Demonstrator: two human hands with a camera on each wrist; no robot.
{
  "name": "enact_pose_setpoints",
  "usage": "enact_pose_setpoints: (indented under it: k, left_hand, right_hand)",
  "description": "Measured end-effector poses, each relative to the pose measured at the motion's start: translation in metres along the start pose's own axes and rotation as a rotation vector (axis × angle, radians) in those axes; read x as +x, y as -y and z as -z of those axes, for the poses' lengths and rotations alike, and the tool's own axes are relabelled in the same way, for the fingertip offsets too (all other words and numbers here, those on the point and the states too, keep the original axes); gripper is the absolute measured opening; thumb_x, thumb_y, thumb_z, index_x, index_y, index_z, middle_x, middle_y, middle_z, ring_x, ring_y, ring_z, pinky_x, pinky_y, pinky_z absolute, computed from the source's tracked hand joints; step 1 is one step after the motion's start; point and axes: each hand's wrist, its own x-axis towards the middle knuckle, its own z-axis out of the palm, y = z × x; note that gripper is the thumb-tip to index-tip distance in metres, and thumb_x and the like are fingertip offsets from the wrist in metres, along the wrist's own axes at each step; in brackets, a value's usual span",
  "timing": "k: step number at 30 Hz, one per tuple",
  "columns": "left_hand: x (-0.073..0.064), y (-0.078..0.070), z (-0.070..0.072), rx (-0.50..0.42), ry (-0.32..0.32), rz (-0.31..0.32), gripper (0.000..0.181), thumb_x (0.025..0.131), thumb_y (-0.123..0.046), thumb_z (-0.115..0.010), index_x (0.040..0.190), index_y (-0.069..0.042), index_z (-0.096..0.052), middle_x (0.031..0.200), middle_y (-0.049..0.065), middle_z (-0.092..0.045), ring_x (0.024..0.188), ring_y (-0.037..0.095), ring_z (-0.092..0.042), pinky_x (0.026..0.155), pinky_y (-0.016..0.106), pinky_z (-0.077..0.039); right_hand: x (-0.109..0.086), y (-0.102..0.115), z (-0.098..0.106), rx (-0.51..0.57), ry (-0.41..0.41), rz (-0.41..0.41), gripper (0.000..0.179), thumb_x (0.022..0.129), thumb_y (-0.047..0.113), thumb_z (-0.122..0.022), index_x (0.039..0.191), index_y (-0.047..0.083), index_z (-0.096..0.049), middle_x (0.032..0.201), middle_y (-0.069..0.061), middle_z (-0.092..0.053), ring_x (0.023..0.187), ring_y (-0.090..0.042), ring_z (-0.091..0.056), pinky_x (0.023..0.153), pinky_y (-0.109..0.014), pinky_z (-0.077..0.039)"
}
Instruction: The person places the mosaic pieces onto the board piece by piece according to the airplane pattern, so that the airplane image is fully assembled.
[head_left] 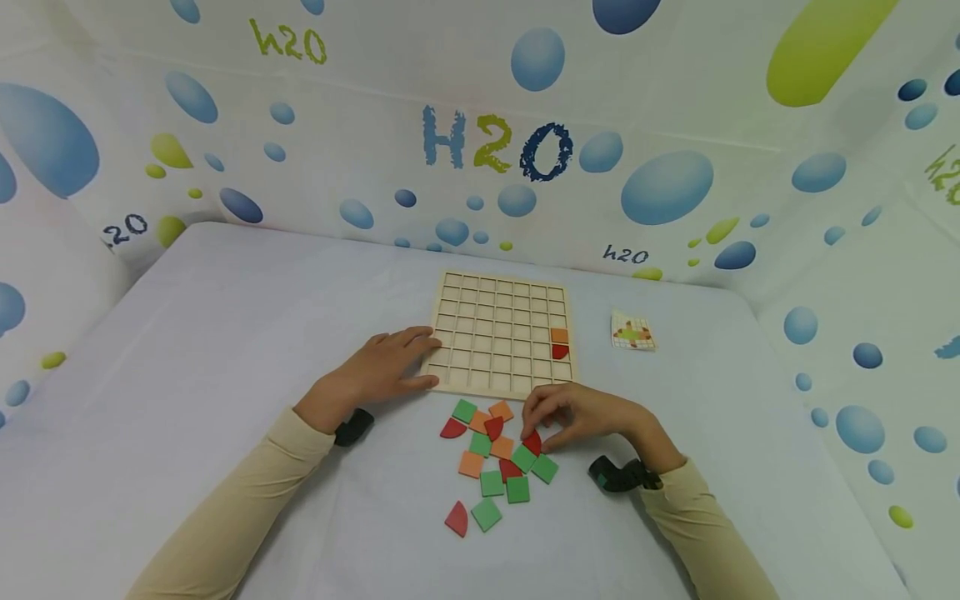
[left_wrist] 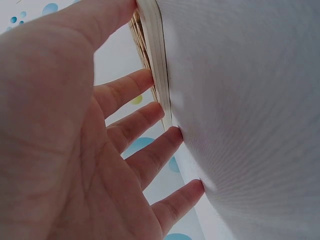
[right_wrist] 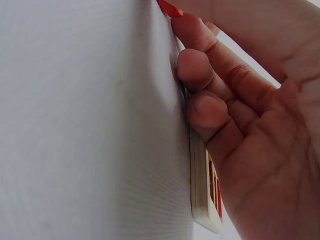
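A wooden grid board point(head_left: 487, 392) lies flat on the table, with an orange square tile point(head_left: 559, 335) and a red quarter-circle tile point(head_left: 560, 352) in cells near its right edge. My left hand point(head_left: 390, 364) spreads its fingers along the board's left edge; in the left wrist view some fingertips point(left_wrist: 156, 108) touch the wooden rim point(left_wrist: 159, 60). Just below the board's front edge, my right hand point(head_left: 581, 412) pinches a red quarter-circle tile point(head_left: 532, 442) between thumb and fingers. Only a sliver of that red tile point(right_wrist: 171, 8) shows in the right wrist view.
Loose green square tiles point(head_left: 486, 514), orange square tiles point(head_left: 471, 464) and red quarter-circle tiles point(head_left: 457, 518) lie in a cluster in front of the board. A small pattern card point(head_left: 633, 332) rests right of the board. A printed curtain point(head_left: 337, 125) hangs behind the table.
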Motion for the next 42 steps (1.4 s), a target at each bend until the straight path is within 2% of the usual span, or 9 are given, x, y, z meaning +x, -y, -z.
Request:
enact_pose_setpoints:
  k: [14, 20, 31, 38, 42]
  left_hand:
    - [-0.0001, 0.0008, -0.0006, -0.007, -0.006, -0.003, 0.057, 0.095, -0.036, -0.063, 0.141, -0.006, -0.047, 0.15, 0.019, -0.039, 0.137, 0.037, -0.039, 0.108, 0.059, -0.031]
    - [0.0002, 0.0011, -0.0017, 0.001, -0.005, -0.005, 0.057, 0.096, -0.036, -0.062, 0.142, -0.006, -0.047, 0.15, 0.019, -0.039, 0.137, 0.037, -0.039, 0.107, 0.059, -0.031]
    - [0.0007, -0.0016, -0.0012, -0.01, 0.001, -0.002, 0.057, 0.095, -0.037, -0.062, 0.141, -0.006, -0.047, 0.15, 0.019, -0.039, 0.137, 0.037, -0.038, 0.108, 0.06, -0.03]
    - [-0.0009, -0.0025, -0.001, 0.0, -0.005, 0.001, 0.056, 0.096, -0.037, -0.062, 0.141, -0.006, -0.048, 0.149, 0.019, -0.04, 0.137, 0.036, -0.039, 0.107, 0.059, -0.031]
    - [-0.0009, -0.0027, -0.0015, 0.003, -0.012, 0.002, 0.056, 0.095, -0.036, -0.063, 0.141, -0.006, -0.048, 0.149, 0.019, -0.04, 0.136, 0.036, -0.04, 0.107, 0.059, -0.031]
  right_hand:
    - [0.0001, -0.0029, 0.0011, 0.005, 0.011, 0.018, 0.019, 0.085, 0.016, -0.078, 0.102, 0.012, -0.071, 0.1, 0.0, -0.066, 0.08, -0.016, -0.053, 0.066, -0.023, -0.046]
    - [-0.0009, -0.002, 0.0008, 0.006, 0.001, 0.01, 0.017, 0.086, 0.016, -0.076, 0.101, 0.012, -0.07, 0.098, -0.002, -0.065, 0.078, -0.019, -0.053, 0.063, -0.026, -0.046]
    - [-0.0036, 0.0038, 0.0006, -0.015, 0.024, -0.087, 0.014, 0.087, 0.016, -0.076, 0.099, 0.011, -0.07, 0.097, -0.001, -0.066, 0.087, -0.02, -0.054, 0.076, -0.026, -0.049]
    - [-0.0032, 0.0043, 0.0006, -0.009, 0.054, -0.067, 0.01, 0.087, 0.014, -0.075, 0.096, 0.011, -0.07, 0.095, -0.001, -0.066, 0.088, -0.02, -0.052, 0.075, -0.025, -0.047]
    - [-0.0036, 0.0045, 0.0006, 0.019, 0.04, -0.069, 0.01, 0.088, 0.012, -0.073, 0.097, 0.01, -0.069, 0.094, -0.003, -0.065, 0.084, -0.021, -0.053, 0.073, -0.025, -0.048]
